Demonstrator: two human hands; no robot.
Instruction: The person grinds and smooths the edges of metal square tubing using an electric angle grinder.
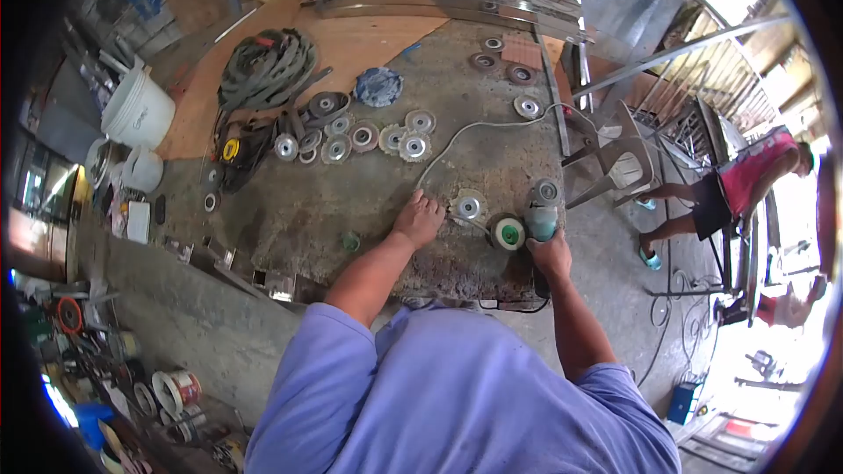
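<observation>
My right hand (pixel 551 256) is wrapped round the teal body of an angle grinder (pixel 543 221), which lies near the right edge of the worktable with its disc end pointing away from me. My left hand (pixel 420 219) rests low over the table, its fingers curled on a grey power cord (pixel 479 125). That cord curves from the fingers toward the far right edge. Between my hands lie a metal-centred flap disc (pixel 468 206) and a pale disc with a green centre (pixel 507 233). A small green round piece (pixel 351 241) lies left of my left forearm.
Several grinding discs (pixel 363 136) are spread over the worktable (pixel 299 211). A coiled hose or strap bundle (pixel 268 68), a blue crumpled bundle (pixel 378 86) and metal bars (pixel 439 0) lie farther back. A plastic chair (pixel 622 162) and a person (pixel 746 180) are to the right.
</observation>
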